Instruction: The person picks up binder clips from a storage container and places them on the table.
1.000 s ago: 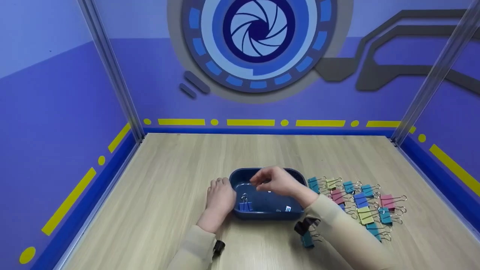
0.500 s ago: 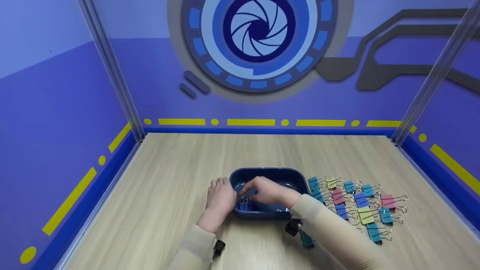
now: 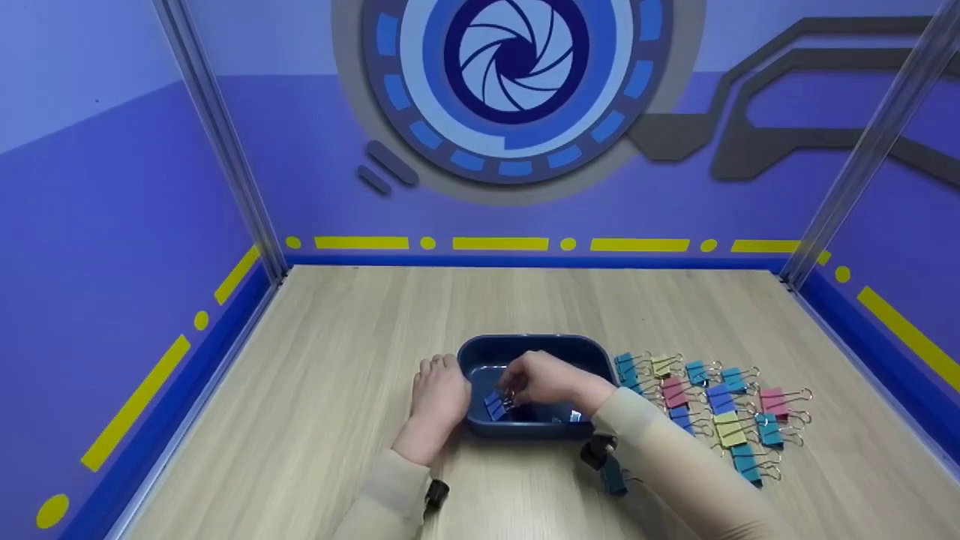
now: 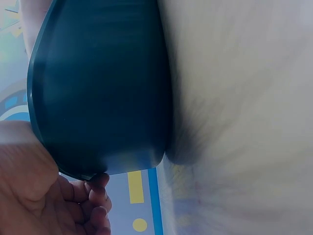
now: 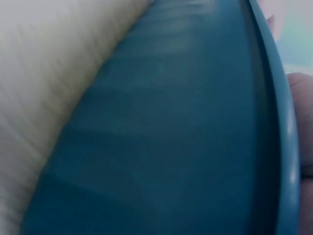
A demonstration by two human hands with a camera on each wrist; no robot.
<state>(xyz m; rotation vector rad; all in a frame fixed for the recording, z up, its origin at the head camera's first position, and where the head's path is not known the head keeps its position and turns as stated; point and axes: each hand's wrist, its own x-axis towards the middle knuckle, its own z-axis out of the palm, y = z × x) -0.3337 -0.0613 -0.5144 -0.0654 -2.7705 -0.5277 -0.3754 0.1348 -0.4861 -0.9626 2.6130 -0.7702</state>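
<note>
A dark blue rectangular bin [image 3: 534, 430] stands on the wooden table. Against its left side lies my left hand [image 3: 441, 391], gripping the rim by the corner with bent fingers; the left wrist view shows those fingers [image 4: 99, 196] at the bin's edge. Inside the bin, my right hand [image 3: 551, 377] pinches the wire handles of a blue binder clip [image 3: 495, 406], which tilts in the left part of the bin. The right wrist view is mostly filled by the bin's outer wall [image 5: 161, 132], and the clip is hidden there.
To the bin's right lie several binder clips in rows: teal [image 3: 745, 463], yellow [image 3: 729, 429], pink [image 3: 773, 403] and blue [image 3: 721, 400]. One teal clip [image 3: 613, 478] lies nearer the front, beside the right sleeve. Printed panels [image 3: 510, 217] enclose the table's back and sides.
My right hand has moved down and left into the bin and taken hold of the blue binder clip, which has gone from upright to tilted. The left hand keeps its place.
</note>
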